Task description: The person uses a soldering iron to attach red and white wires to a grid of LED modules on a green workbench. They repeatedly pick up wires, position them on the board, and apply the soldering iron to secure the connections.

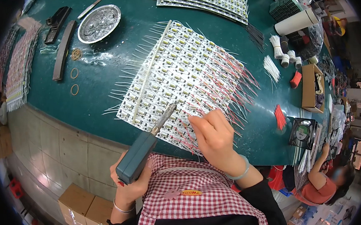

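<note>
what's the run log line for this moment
left hand: grips soldering iron, tip over circuit board panel | right hand: pinching red wires on panel | table: green

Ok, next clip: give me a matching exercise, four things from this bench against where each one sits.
Things:
1. soldering iron
2. round metal dish
3. rubber bands
4. cardboard box

Places:
A. far right of the green table
B. in the left hand
C. loose on the table, below the dish
D. top left, beside a flat metal blade

Pairs: 1-B, 2-D, 3-C, 4-A
</note>
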Demonstrator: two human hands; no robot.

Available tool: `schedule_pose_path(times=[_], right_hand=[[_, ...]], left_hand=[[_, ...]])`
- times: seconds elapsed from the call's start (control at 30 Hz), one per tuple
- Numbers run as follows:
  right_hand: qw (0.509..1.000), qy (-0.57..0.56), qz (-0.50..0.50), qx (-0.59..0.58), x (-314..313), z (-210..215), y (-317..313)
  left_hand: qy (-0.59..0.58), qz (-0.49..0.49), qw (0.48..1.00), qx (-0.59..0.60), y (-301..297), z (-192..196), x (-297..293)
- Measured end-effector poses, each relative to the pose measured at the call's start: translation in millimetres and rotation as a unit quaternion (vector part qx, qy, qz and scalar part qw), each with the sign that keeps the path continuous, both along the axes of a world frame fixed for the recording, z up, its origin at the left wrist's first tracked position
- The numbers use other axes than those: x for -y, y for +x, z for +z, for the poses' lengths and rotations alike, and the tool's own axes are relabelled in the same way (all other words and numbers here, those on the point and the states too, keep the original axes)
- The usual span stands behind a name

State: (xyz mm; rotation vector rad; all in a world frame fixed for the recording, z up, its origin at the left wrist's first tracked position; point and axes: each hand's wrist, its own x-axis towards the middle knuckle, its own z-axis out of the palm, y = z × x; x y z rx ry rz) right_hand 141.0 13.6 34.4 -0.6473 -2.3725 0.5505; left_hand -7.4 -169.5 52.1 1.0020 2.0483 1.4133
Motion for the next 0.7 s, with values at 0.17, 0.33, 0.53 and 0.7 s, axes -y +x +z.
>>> schedule_pose_path(times=[0.17, 0.33, 0.53, 0.7], right_hand=[[1.0, 0.003, -0.013, 0.002, 0, -24, -2], [1.0, 0.0, -0.015, 0.011, 1, -26, -3], [1.0, -0.002, -0.019, 0.02, 2, -26, -4], [1.0, 0.0, -0.022, 0.022, 2, -26, -4]], left_hand=[[-0.004, -0.02, 1.0, 0.006, 0, -2, 7], [-0.028, -0.038, 0.999, 0.009, 0, -4, 11], [-0.015, -0.042, 0.999, 0.007, 0, -6, 9], [-0.024, -0.047, 0.999, 0.013, 0, -7, 10]])
